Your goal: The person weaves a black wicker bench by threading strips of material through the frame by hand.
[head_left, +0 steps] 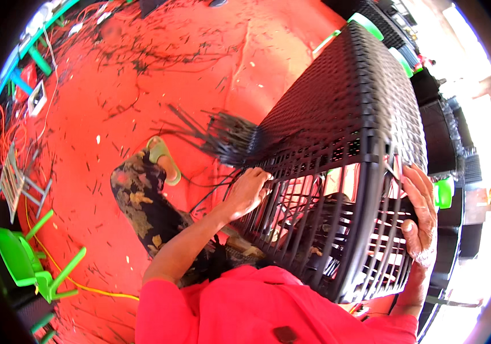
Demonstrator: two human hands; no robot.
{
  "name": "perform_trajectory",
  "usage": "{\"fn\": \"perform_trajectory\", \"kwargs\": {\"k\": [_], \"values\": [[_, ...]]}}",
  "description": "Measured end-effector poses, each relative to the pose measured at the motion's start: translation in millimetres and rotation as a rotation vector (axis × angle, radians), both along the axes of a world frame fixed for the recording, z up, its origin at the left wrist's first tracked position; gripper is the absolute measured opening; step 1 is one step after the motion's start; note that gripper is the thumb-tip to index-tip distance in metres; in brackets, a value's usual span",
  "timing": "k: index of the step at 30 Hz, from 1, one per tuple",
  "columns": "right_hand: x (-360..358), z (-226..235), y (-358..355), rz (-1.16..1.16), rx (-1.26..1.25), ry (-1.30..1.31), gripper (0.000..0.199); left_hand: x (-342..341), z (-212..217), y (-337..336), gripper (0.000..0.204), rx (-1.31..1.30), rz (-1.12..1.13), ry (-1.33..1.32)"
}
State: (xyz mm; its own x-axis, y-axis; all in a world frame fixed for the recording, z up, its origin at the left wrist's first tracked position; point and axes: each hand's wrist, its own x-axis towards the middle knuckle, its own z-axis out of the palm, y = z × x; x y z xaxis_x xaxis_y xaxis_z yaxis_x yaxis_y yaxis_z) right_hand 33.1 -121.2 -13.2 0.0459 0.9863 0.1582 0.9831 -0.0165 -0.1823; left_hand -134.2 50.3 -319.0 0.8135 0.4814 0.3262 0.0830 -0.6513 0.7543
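Observation:
A tall black wicker piece (pixel 325 109) leans in front of me, its far part closely woven. Its near part shows bare lengthwise strips (pixel 297 212) with gaps between them. At the left of the weave's edge, my left hand (pixel 249 192) has its fingers curled closed on a black strip; the fingertips are partly hidden. My right hand (pixel 422 215) lies along the right side, fingers stretched out and thumb apart, touching the strips there. A bundle of loose black strip ends (pixel 228 137) sticks out left of the piece, blurred.
Black strip scraps litter the red floor covering (pixel 199 74). A green plastic chair (pixel 19 258) stands at the left, near a yellow cord (pixel 93 289) and a small wooden-slatted stand (pixel 13 180). Dark woven pieces (pixel 440 132) line the right side. My sandalled foot (pixel 165 163) rests beside the work.

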Motion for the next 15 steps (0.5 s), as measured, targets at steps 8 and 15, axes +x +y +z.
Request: {"fn": "perform_trajectory", "kwargs": {"k": [8,15], "values": [[17.1,2.0,-5.3,0.063,0.137,0.282,0.043,-8.7,2.3,-3.1,0.011,0.552,0.114,0.158],[43.2,-32.9,-54.2,-0.319,0.637,0.876,0.026,-10.9,18.8,-17.1,0.013,0.592,0.0,0.197]]}}
